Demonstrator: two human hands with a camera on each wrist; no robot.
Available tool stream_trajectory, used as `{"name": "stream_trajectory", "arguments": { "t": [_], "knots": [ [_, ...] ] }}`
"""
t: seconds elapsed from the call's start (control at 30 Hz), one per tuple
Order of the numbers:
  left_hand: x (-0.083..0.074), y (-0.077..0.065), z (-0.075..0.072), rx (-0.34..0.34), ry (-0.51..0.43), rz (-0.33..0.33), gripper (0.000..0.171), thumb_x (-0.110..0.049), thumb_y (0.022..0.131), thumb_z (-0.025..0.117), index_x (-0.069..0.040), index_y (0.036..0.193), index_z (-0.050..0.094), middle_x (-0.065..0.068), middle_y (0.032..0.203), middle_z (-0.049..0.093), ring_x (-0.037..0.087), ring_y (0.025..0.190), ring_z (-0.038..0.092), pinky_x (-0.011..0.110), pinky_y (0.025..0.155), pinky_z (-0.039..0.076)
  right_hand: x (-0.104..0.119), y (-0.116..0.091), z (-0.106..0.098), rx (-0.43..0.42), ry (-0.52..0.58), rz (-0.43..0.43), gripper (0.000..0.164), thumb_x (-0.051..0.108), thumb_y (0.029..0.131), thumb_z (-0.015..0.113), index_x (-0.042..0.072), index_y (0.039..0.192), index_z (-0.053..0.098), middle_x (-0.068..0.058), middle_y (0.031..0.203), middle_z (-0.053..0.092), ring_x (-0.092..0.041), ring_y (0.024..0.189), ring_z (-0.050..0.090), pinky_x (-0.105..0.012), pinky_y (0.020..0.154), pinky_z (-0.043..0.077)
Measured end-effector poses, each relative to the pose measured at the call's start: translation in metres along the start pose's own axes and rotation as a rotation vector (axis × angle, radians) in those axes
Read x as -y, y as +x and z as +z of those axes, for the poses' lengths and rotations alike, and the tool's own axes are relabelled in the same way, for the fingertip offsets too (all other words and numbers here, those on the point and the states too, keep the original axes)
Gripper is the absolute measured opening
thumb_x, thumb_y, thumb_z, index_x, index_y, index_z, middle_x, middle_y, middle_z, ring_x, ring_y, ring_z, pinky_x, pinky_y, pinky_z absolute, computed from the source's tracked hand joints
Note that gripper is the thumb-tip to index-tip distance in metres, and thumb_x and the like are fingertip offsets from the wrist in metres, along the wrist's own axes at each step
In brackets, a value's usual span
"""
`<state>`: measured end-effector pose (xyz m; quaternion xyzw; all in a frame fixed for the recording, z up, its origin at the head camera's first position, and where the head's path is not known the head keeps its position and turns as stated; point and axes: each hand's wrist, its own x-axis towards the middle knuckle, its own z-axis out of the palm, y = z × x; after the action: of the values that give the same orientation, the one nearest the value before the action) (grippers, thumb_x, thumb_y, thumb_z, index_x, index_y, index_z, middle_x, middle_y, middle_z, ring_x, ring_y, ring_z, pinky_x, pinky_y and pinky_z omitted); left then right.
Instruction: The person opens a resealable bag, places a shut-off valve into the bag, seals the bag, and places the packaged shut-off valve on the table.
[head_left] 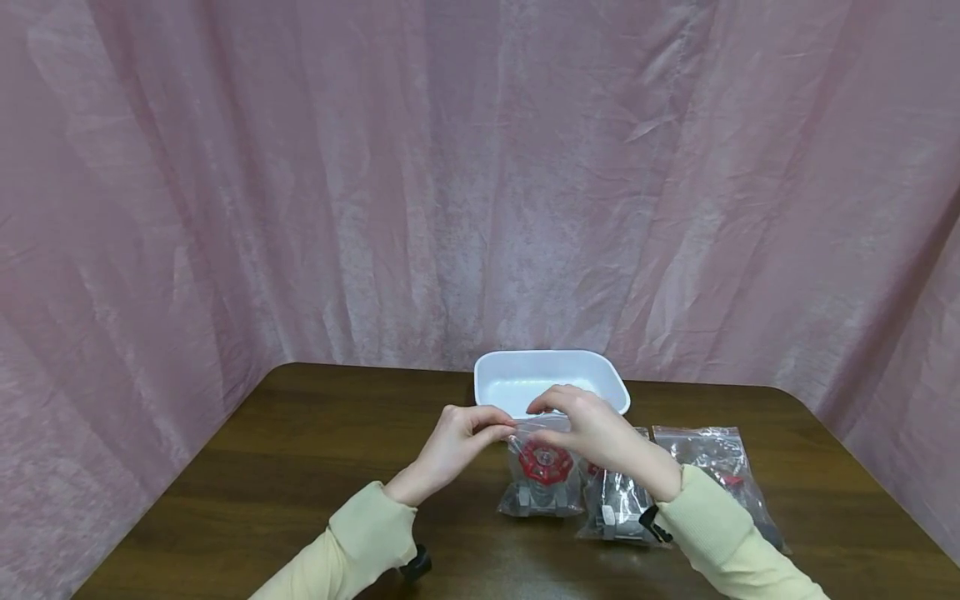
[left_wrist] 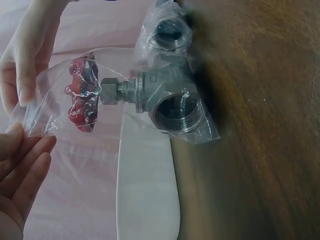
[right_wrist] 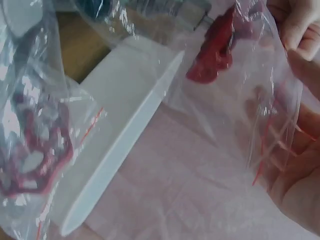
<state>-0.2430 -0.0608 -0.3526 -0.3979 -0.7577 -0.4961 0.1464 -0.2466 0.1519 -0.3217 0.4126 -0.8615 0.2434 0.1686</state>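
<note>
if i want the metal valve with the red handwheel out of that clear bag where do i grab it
Probably by the red handwheel, reaching in from above through the mouth of the clear plastic bag, which the left hand and right hand pinch at its top edge. The grey metal valve body stands on the table with the wheel uppermost, nearest the opening.

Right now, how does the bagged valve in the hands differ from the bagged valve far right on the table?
The held bagged valve stands upright; the far-right bagged valve lies flat. Both hands, left hand and right hand, pinch the held bag's top edge with their fingers; nothing touches the far-right one. The held one sits in front of the white tub; the other lies off to its right. Both are clear bags holding a red-handwheel valve.
</note>
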Motion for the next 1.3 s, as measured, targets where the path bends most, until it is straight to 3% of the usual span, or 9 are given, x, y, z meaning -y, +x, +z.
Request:
{"name": "stream_trajectory", "arguments": {
  "t": [0.13, 0.27, 0.5, 0.9, 1.3],
  "knots": [
    [0.014, -0.001, 0.003, -0.011, 0.023, 0.009, 0.008, -0.006, 0.083, 0.064, -0.003, 0.089, 0.069, 0.001, 0.083, 0.067, 0.013, 0.071, 0.061, 0.025, 0.061, 0.048, 0.0, 0.002, 0.007, -0.032, 0.036, -0.053, 0.011, 0.009, 0.076, 0.073, 0.009, 0.084, 0.067, 0.006, 0.08, 0.062, -0.007, 0.075, 0.058, -0.027, 0.066, 0.048],
    [0.019, -0.001, 0.004, -0.013, 0.036, 0.016, 0.008, -0.009, 0.083, 0.064, -0.005, 0.088, 0.07, -0.001, 0.083, 0.067, 0.01, 0.073, 0.061, 0.024, 0.061, 0.048, 0.001, 0.001, 0.009, -0.064, 0.019, -0.071, 0.009, 0.004, 0.074, 0.073, 0.009, 0.08, 0.068, 0.006, 0.076, 0.062, -0.004, 0.07, 0.056, -0.022, 0.061, 0.046],
    [0.019, 0.0, 0.004, -0.012, 0.061, 0.056, 0.008, -0.009, 0.084, 0.064, -0.005, 0.087, 0.07, -0.003, 0.083, 0.066, 0.005, 0.074, 0.06, 0.022, 0.061, 0.048, 0.003, 0.002, 0.01, -0.078, -0.032, -0.06, 0.008, 0.004, 0.073, 0.074, 0.008, 0.078, 0.068, 0.005, 0.073, 0.062, -0.004, 0.066, 0.056, -0.022, 0.059, 0.046],
    [0.02, 0.001, 0.004, -0.004, 0.073, 0.055, 0.007, -0.006, 0.083, 0.065, -0.002, 0.087, 0.07, -0.001, 0.083, 0.066, 0.004, 0.073, 0.059, 0.021, 0.061, 0.047, 0.006, 0.004, 0.01, -0.054, -0.067, -0.025, 0.006, 0.005, 0.075, 0.073, 0.009, 0.076, 0.068, 0.006, 0.071, 0.061, -0.004, 0.065, 0.055, -0.023, 0.059, 0.046],
    [0.019, 0.001, 0.004, 0.004, 0.066, 0.08, 0.008, -0.005, 0.083, 0.064, -0.002, 0.088, 0.069, 0.002, 0.084, 0.066, 0.006, 0.073, 0.059, 0.021, 0.061, 0.047, 0.011, 0.004, 0.008, -0.031, -0.203, -0.085, 0.005, 0.007, 0.076, 0.072, 0.01, 0.078, 0.069, 0.006, 0.072, 0.061, -0.006, 0.065, 0.054, -0.025, 0.059, 0.045]
  ]
}}
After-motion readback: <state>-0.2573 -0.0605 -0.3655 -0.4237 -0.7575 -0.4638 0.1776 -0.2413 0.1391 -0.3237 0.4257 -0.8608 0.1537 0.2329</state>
